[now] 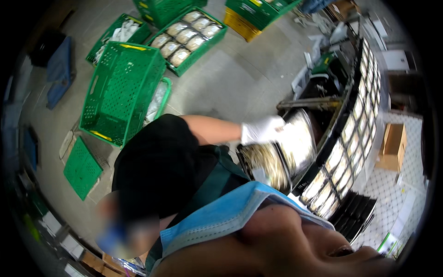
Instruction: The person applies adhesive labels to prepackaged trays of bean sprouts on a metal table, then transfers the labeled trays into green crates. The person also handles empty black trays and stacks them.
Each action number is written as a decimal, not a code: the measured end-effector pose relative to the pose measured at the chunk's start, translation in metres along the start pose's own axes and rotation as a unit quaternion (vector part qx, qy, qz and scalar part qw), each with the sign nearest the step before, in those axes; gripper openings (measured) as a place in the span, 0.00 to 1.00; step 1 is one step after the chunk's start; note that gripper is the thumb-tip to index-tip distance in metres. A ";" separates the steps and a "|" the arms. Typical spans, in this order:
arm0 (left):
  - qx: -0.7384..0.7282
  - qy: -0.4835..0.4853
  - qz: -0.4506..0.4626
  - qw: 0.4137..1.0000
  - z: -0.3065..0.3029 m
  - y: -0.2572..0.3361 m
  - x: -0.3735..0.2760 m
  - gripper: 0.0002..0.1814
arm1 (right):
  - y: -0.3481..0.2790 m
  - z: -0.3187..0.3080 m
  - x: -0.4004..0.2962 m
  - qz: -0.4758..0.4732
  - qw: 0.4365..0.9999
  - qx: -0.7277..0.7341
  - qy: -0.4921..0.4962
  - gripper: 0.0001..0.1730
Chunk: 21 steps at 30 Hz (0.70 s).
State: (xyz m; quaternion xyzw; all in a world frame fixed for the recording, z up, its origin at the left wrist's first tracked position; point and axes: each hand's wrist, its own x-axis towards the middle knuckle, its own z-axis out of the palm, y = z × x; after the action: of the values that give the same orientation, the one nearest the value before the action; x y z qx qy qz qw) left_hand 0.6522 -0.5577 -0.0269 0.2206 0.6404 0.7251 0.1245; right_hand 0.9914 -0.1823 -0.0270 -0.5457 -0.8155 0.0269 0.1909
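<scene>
My left hand [262, 130], in a white glove, reaches across to the work table. Its fingers are closed at the edge of a clear-lidded food pack [298, 140], blurred and bright with glare. Right beside it is a second black tray [267, 162] of pale, strand-like food, with a light label. My right hand is out of view; the blue face mask [221, 214] and my face cover the lower part of the picture. Rows of bright packs in a black grid [356, 135] stretch along the table behind its dark edge.
An open green crate [116, 91] stands on the floor, near another green crate [207, 52] of wrapped packs. A yellow crate [241, 26] sits farther back. Stacked black trays [353, 213] and a cardboard box [392, 148] are at the right. A green perforated panel [82, 168] lies left.
</scene>
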 end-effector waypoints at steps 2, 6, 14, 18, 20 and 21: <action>-0.027 0.137 -0.081 0.987 -0.081 0.003 -0.019 0.14 | -0.062 0.021 0.017 -0.078 0.997 0.025 0.006 0.12; 0.061 0.459 -0.017 0.886 -0.212 -0.060 -0.112 0.08 | -0.229 0.074 0.005 -0.289 0.948 0.129 -0.045 0.12; -0.088 0.837 -0.063 0.536 -0.331 -0.105 -0.387 0.05 | -0.540 0.149 -0.259 -0.631 0.655 0.240 -0.339 0.15; -0.067 0.882 -0.125 0.449 -0.355 -0.126 -0.462 0.05 | -0.621 0.149 -0.369 -0.697 0.549 0.235 -0.397 0.18; -0.030 0.877 -0.130 0.462 -0.379 -0.148 -0.484 0.09 | -0.658 0.158 -0.431 -0.740 0.480 0.216 -0.418 0.17; -0.014 0.873 -0.180 0.453 -0.391 -0.165 -0.496 0.10 | -0.677 0.156 -0.468 -0.752 0.467 0.203 -0.419 0.16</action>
State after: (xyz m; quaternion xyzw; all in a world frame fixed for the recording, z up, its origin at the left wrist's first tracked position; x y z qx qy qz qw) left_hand 0.8805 -1.1048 -0.3013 -0.6499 0.4285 0.5075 -0.3695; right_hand 0.4982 -0.8508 -0.1329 0.4082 -0.8658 0.2630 -0.1212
